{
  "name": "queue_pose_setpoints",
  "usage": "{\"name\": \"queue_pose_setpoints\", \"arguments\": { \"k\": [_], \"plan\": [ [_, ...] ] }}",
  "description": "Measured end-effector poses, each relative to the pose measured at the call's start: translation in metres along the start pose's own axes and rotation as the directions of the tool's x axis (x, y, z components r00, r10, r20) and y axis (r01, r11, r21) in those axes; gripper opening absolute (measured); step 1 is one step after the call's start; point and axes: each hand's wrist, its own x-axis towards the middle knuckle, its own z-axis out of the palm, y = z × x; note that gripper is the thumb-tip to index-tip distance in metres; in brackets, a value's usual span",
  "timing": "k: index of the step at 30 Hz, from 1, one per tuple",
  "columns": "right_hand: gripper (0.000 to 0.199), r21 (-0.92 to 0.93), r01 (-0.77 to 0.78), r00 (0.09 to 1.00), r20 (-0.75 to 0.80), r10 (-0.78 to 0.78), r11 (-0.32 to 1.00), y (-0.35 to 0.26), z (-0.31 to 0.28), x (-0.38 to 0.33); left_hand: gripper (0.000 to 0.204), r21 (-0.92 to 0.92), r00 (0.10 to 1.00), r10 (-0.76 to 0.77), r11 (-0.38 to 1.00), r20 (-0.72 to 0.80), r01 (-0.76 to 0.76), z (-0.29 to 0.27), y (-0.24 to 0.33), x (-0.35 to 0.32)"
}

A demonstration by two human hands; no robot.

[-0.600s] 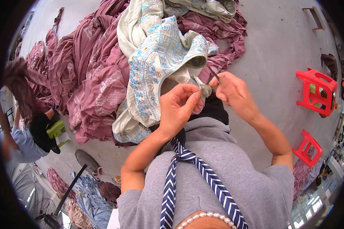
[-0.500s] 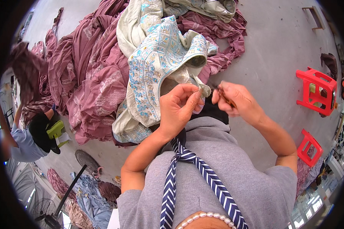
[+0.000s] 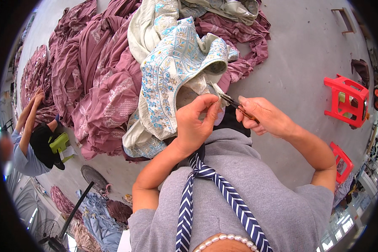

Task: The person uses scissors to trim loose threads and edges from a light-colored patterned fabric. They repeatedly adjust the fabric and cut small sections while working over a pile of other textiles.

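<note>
Head view, looking down: a small pale flap of cloth [image 3: 214, 89] stands out from the near right side of a cream garment [image 3: 164, 75] with blue flowers, between the wearer's two hands, just in front of the body. The left hand [image 3: 196, 119] has thumb and forefinger pinched together at the flap's edge; whether a thread lies between them is too small for me to make out. The right hand [image 3: 266, 116] is curled round small dark scissors [image 3: 236, 104], their points aimed left, close to those fingertips. From my distant seat I cannot tell whether the blades touch cloth. My first worry is a nicked fingertip, since blade and finger share so little room. My second is a snip into good cloth, if the flap twists or folds under the blades. The garment spreads forward over a heap of purple cloth [image 3: 107, 84], and I judge its weight could tug the flap loose if it slid. Nearer me, over a grey top [image 3: 260, 180], hangs a striped scarf [image 3: 186, 201] knotted at the chest; leaning forward might swing it toward the blades. Far left, a co-worker [image 3: 31, 159] reaches bare arms to purple cloth; a hard pull there could shift the heap. Far right, a red stool [image 3: 337, 84] stands well apart, little risk.
</note>
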Motion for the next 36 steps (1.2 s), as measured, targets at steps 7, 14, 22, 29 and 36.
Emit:
{"name": "queue_pose_setpoints", "arguments": {
  "k": [7,14,22,29,36],
  "plan": [
    [0.045,-0.010,0.021,0.999,-0.030,-0.021,1.000,-0.003,0.002,0.004,0.011,0.116,0.992,0.115,0.987,-0.043,-0.109,0.002,-0.002,0.002],
    [0.042,-0.453,0.273,0.910,-0.166,-0.381,0.849,0.008,0.009,0.012,0.013,0.153,0.981,0.186,0.972,-0.044,-0.178,0.000,-0.002,0.004],
    [0.041,-0.373,0.327,0.892,-0.184,-0.414,0.869,0.012,0.017,0.024,0.011,0.205,0.967,0.252,0.949,-0.029,-0.241,0.003,-0.002,-0.001],
    [0.036,-0.067,0.416,0.879,-0.225,-0.420,0.907,0.008,0.006,0.025,0.010,-0.013,0.995,0.049,0.999,-0.086,-0.050,0.001,-0.004,-0.005],
    [0.024,-0.696,0.406,0.682,-0.201,-0.703,0.592,-0.006,0.011,0.033,0.011,0.067,0.995,0.089,0.994,-0.037,-0.087,-0.005,-0.004,-0.005]
  ]
}}
